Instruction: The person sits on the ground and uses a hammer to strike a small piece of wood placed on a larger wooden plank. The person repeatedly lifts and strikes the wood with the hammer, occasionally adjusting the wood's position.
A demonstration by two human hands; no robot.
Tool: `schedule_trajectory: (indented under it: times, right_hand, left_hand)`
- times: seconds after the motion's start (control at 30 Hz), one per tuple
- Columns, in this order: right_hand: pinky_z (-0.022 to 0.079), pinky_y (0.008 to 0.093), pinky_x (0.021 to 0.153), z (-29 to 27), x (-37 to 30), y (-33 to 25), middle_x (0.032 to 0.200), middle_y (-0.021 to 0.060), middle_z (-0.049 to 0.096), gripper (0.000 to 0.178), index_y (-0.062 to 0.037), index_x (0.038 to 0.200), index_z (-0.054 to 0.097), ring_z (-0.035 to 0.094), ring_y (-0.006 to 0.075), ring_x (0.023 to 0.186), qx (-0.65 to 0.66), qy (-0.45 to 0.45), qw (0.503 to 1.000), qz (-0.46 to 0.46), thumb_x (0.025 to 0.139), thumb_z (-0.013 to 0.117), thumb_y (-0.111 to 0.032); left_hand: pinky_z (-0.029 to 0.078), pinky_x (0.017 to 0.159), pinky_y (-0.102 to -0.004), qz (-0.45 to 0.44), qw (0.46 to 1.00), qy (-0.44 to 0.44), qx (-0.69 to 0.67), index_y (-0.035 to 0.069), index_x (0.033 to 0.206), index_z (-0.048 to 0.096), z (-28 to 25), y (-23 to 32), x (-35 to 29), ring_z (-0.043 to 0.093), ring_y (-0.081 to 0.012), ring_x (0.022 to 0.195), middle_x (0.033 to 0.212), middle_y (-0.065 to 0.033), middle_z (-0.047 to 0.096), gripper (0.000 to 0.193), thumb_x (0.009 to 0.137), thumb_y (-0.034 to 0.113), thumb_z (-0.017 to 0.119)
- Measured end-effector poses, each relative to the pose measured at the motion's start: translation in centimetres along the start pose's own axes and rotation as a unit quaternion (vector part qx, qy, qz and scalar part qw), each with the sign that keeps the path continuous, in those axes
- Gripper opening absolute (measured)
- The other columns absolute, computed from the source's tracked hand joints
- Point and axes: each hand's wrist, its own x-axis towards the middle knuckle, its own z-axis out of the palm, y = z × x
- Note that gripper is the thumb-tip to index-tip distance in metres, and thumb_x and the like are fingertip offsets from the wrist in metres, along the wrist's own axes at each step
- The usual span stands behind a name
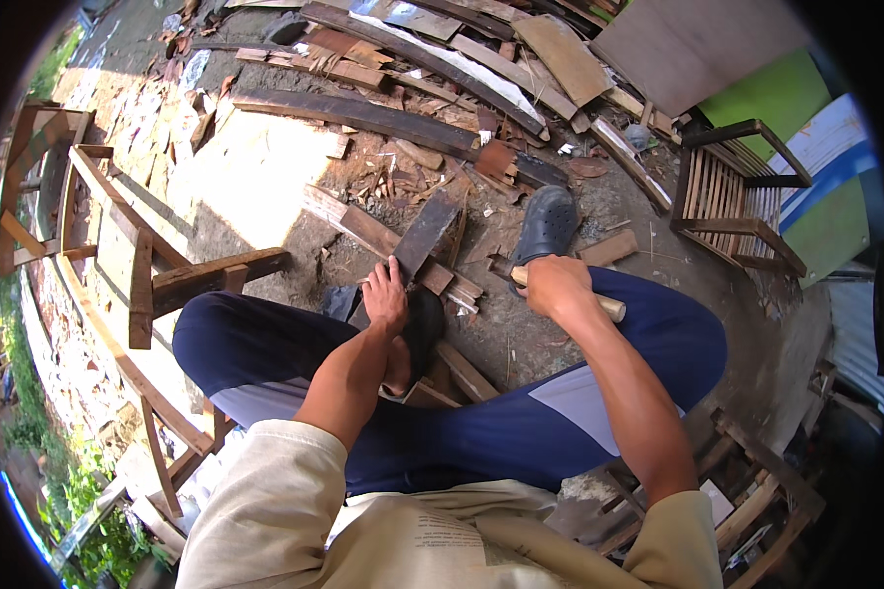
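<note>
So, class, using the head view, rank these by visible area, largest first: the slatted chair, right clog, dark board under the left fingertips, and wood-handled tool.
1. Chair
2. Clog and board: too alike to rank
3. Tool, partly hidden by the right hand

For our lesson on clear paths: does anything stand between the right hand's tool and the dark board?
Only a thin strip of wood, along the right edge of the board; otherwise ground shows between it and the tool in the right hand. The left hand, at the board's near end, is not between them.
</note>
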Motion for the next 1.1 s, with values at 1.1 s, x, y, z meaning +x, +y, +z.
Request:
schedule_trajectory:
  times: [1.1]
  right_hand:
    - [0.057,0.0434,0.077,2.5,2.4,0.2,0.098,0.0268,0.071,0.048,0.0073,0.116,0.062,0.071,0.0365,0.089,0.104,-0.05,0.992,-0.049,0.085,0.074,-0.027]
  left_hand:
    - [0.04,0.112,-0.0499,-0.076,0.95,-0.242,-0.184,0.017,0.16,0.009,-5.8,0.0,-1.1,0.038,-0.0487,0.139,0.161,-0.0241,0.022,0.085,0.088,0.021,0.056]
